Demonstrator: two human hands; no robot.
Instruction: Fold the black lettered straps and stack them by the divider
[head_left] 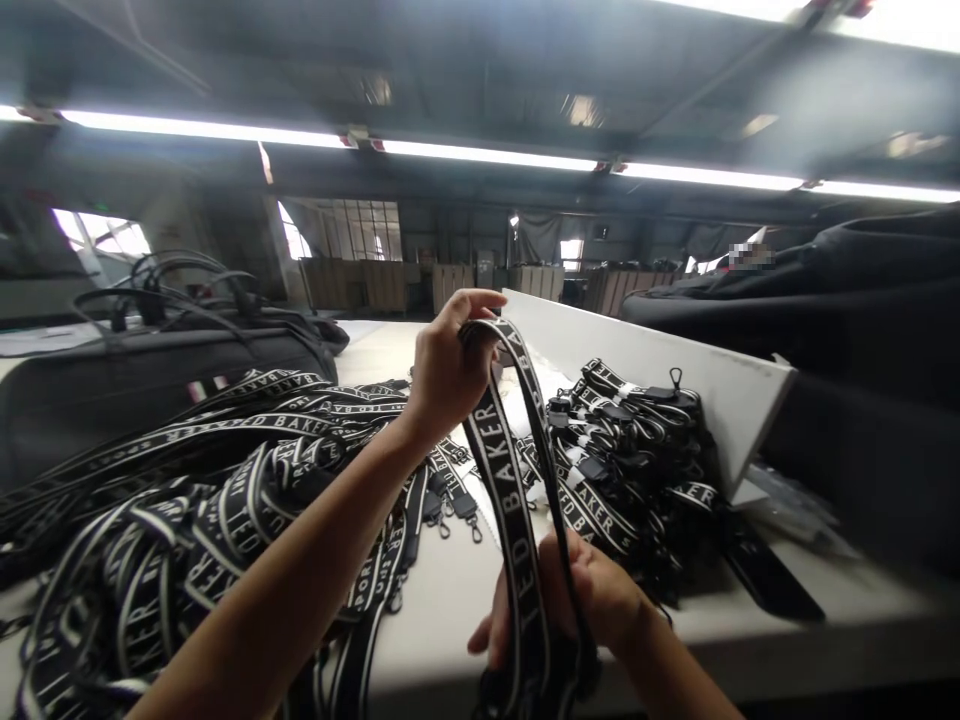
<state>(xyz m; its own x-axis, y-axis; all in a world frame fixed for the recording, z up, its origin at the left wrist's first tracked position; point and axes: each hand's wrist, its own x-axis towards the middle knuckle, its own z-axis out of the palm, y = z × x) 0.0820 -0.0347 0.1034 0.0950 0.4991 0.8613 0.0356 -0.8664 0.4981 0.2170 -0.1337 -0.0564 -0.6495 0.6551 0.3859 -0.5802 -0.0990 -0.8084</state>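
A black webbing strap (504,480) with white lettering and white edge lines hangs in a long loop in front of me. My left hand (454,365) is raised and closed round the top of that loop, its index finger stretched out. Lower down, my right hand (592,590) grips the same strap near its bottom end; part of its fingers is hidden behind the webbing. To the left lies a large tangled heap of matching straps (247,510). Beside my right hand is a pile of folded straps (622,450), bundled with white bands, some showing black metal clips.
A white board (645,360) stands on edge behind the folded pile on the white table (427,640). Black bags with handles (165,370) sit at the left. Dark fabric (862,400) rises at the right. A flat black item (776,570) lies near the table's front edge.
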